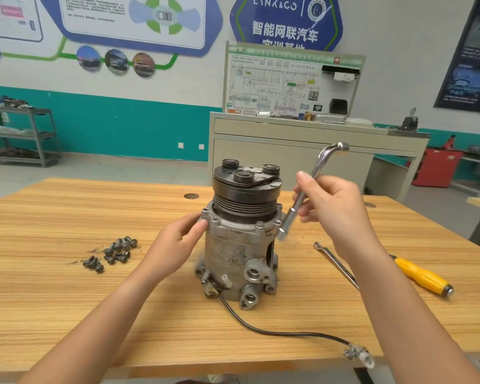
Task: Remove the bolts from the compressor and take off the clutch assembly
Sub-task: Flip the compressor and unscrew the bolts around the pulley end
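Steel L-shaped socket wrench (311, 189), gripped in the right hand (336, 209), needs seating squarely over a flange bolt (259, 224); left hand (175, 245) fingers (198, 226) brace the upright compressor (240, 245) mid-desk (67, 300), clutch assembly (245, 184) on top

two bare forearms come in from the lower corners of the head view, with no sleeves, gloves, watch or rings to be seen. the left hand (175, 245) and the right hand (336, 212) are uncovered too, with short, unpainted fingernails. nothing more of the person is in view.
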`<act>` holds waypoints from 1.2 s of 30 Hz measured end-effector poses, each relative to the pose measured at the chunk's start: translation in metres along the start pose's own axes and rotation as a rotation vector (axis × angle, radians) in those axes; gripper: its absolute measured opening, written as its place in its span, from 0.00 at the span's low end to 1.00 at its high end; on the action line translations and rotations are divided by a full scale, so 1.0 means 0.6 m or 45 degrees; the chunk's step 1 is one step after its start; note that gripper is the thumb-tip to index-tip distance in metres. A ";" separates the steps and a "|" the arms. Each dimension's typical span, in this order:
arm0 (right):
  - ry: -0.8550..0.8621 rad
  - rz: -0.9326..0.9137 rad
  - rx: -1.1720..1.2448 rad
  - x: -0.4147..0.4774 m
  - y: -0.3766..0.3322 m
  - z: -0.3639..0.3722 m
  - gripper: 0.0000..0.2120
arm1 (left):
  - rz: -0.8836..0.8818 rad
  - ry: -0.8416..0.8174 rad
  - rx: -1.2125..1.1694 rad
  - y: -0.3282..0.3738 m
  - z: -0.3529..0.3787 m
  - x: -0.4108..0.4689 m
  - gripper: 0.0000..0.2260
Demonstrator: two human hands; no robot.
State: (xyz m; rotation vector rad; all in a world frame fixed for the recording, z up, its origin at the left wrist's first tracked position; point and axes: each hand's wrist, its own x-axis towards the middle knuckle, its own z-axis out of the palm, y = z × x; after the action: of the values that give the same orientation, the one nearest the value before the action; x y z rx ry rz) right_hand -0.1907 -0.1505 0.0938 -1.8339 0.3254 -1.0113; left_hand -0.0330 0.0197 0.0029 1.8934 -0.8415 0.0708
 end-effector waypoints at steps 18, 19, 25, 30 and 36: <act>-0.086 -0.393 -0.399 0.018 -0.054 0.064 0.18 | 0.690 0.254 -0.178 0.259 -0.055 0.031 0.16; -0.083 -0.405 -0.417 0.018 -0.055 0.065 0.18 | 0.698 0.194 -0.135 0.272 -0.053 0.038 0.16; -0.131 -0.345 -0.476 0.026 -0.060 0.059 0.19 | 0.692 -0.021 0.062 0.300 -0.036 0.063 0.14; -0.152 -0.355 -0.508 0.023 -0.057 0.059 0.19 | 0.614 -0.089 -0.087 0.289 -0.040 0.069 0.13; -0.008 -0.410 -0.479 0.015 -0.049 0.059 0.11 | 0.462 -0.100 -0.055 0.299 -0.042 0.082 0.03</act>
State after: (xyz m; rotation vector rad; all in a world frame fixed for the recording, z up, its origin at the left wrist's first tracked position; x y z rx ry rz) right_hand -0.1644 -0.1199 0.1172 -2.2812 0.2310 -1.2250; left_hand -0.0922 -0.0278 0.1748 1.6929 -1.2237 0.1993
